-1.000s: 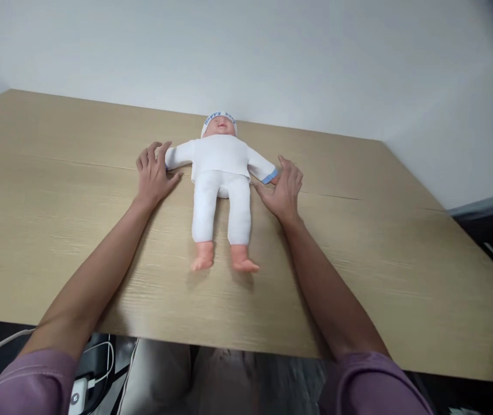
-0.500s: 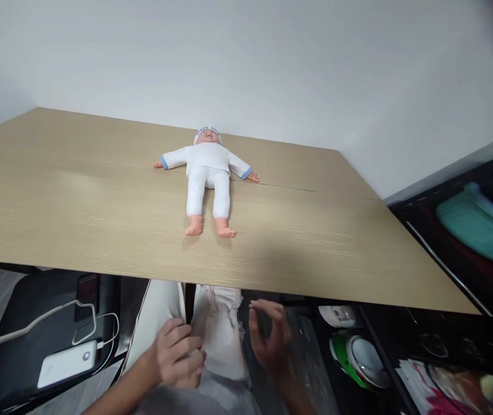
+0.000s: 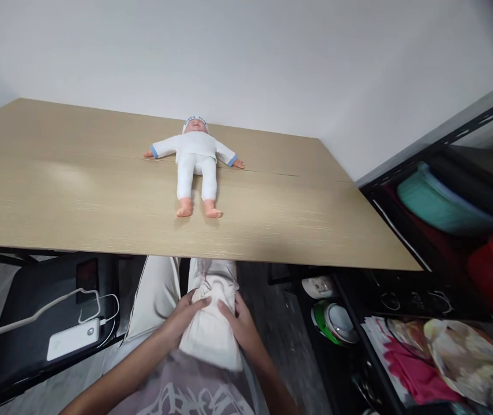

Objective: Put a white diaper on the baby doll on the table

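Observation:
On my lap lies a cream-white cloth bundle (image 3: 212,334), gathered at its far end; it looks like a fabric pouch, though its exact kind is unclear. My left hand (image 3: 184,316) grips its left side, thumb on top and fingers partly underneath. Opposite, my right hand (image 3: 241,324) clasps the right side in the same way, its lower fingers hidden. Beyond the table's front edge, a baby doll (image 3: 196,154) in a white outfit and cap with blue lettering lies on its back, arms spread and feet towards me. Neither hand touches the doll.
The wooden table (image 3: 77,213) stands against a white wall. At left, a black seat (image 3: 17,323) bears a white power bank (image 3: 73,340) with cables and a dark phone (image 3: 87,276). Right, black shelves hold a green-and-white round container (image 3: 337,323), pink cloth (image 3: 414,369) and a teal item (image 3: 445,202).
Both hands, curled and apart from each other before, have come together onto the cloth bundle and taken hold of it. The camera view has shifted; the doll lies as before.

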A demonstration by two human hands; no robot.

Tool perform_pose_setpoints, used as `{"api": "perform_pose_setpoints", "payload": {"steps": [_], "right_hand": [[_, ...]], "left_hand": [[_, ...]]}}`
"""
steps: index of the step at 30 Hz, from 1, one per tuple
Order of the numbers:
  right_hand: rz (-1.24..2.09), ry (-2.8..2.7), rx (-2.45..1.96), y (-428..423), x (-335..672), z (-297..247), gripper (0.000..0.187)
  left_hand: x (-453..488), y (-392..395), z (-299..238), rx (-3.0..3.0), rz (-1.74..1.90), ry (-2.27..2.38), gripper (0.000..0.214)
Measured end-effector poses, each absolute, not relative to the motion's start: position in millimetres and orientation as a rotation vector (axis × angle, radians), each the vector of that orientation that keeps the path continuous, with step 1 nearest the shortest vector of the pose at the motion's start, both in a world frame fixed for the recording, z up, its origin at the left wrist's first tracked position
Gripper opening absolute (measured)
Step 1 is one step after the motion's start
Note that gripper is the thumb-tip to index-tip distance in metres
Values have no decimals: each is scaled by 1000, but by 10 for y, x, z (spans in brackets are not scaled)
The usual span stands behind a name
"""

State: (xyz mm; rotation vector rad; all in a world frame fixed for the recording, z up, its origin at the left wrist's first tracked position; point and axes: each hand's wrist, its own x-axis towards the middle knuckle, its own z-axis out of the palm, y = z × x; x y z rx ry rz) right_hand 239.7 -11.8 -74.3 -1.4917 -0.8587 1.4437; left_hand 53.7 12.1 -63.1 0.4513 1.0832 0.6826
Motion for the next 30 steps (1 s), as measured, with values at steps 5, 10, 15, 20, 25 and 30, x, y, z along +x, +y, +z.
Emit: {"api": "perform_pose_setpoints", "payload": {"steps": [5,10,15,20,25,30], "right_hand": [[1335,-1119,-1408,-603,2458,303,62],[1259,-1403,-1241,-277,2311,723,52],[1238,-1403,-1206,258,2074,557,63],[1227,-1365,-1315,507,1992,85,52],[970,-1435,-1616,431,2120,-189,54],[316,-1619,-1615,471,2144,24,54]], "left_hand": [[290,-327,404,796,973,1065,80],[184,-124,739,949,1121,1081,62],[108,233,509,901,1170,1207,69],[96,467,102,792,1121,1291,83],[84,487,-157,770,1040,1314,83],[-21,366,-209,953,958,1309,70]]}}
